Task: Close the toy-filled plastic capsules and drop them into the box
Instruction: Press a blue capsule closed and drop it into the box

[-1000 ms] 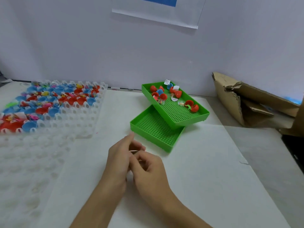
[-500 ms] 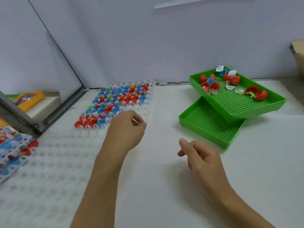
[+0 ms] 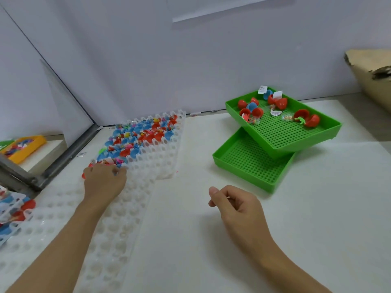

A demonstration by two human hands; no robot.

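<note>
Red and blue capsules (image 3: 139,140) fill the far cells of a clear tray (image 3: 118,218) at the bench's (image 3: 190,250) left edge. Left hand (image 3: 103,182) reaches their near row, fingers curled down; whether they grip one I cannot tell. Right hand (image 3: 237,206) hovers loosely curled, holding nothing, over bare bench near two stacked green trays (image 3: 249,163). Box (image 3: 372,72) sits far right.

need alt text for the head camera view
A person's left hand reaches to red and blue capsules in a white tray; the right hand hovers loosely curled, holding nothing. Two stacked green trays sit right.
</note>
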